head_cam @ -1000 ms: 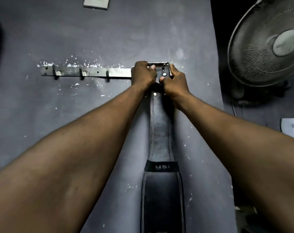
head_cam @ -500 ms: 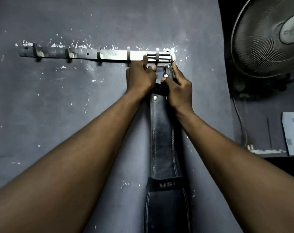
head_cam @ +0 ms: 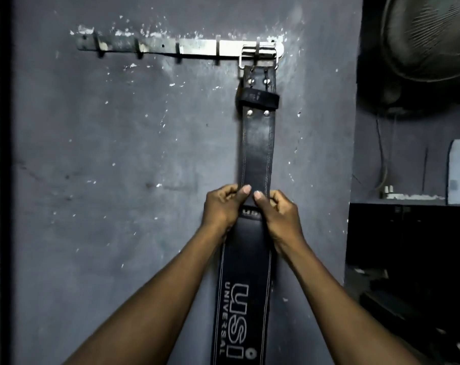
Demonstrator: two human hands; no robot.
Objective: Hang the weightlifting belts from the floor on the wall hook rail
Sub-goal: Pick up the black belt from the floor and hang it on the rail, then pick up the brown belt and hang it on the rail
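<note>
Now the black leather weightlifting belt (head_cam: 256, 143) is seen hanging flat against the grey wall (head_cam: 118, 154), its steel buckle (head_cam: 258, 54) caught over the rightmost hook of the worn metal hook rail (head_cam: 178, 46). A second ago both hands were held up at the buckle, pressed against the rail; since then they have been brought down the strap to the point where it widens into the padded back section printed with white lettering. The left hand (head_cam: 221, 206) is closed on the belt's left edge and the right hand (head_cam: 278, 213) on its right edge, each thumb laid across the front face and the fingers curled behind. From this change it can be judged that the hooking of this belt is done and that the strap is only being smoothed or steadied so that it hangs straight. The four other hooks on the rail are seen to be bare, so room is left for further belts. No other belt is visible in the head view, nor is the floor, so how many remain cannot be told.

As for containers, none is shown; only a dark pedestal fan (head_cam: 423, 43) and a dim shelf (head_cam: 408, 197) are visible at the right.
</note>
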